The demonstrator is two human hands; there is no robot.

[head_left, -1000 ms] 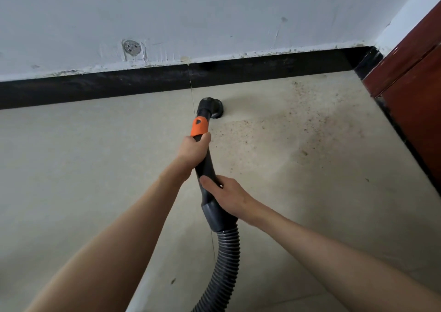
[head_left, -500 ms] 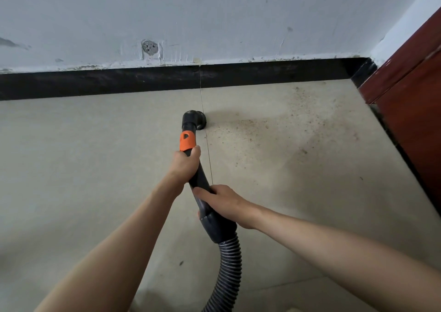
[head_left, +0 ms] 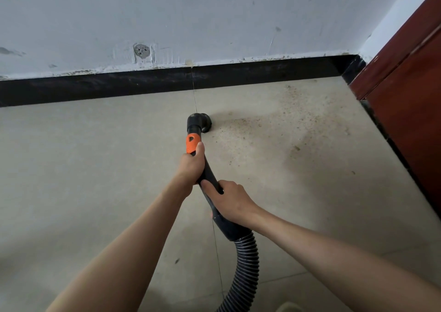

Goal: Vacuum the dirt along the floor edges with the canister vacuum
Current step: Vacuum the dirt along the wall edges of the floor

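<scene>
Your left hand [head_left: 191,166] and right hand [head_left: 230,202] both grip the wand [head_left: 208,171], fingers wrapped round it. Dirt [head_left: 269,130] lies right of the nozzle [head_left: 200,122], toward the corner; your right hand is nearer.

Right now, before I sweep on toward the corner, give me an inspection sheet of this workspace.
Surface: beige tiled floor, grout line running to the wall.
Job's things: round nozzle on the floor at the dirt patch, which spreads right toward the corner.
Clutter: a few stray specks on the floor.
Grippers: left hand grips the wand below the orange collar; right hand grips lower.
Cables: ribbed hose trails back.
Surroundings: black skirting, scuffed white wall, red-brown door.
</scene>
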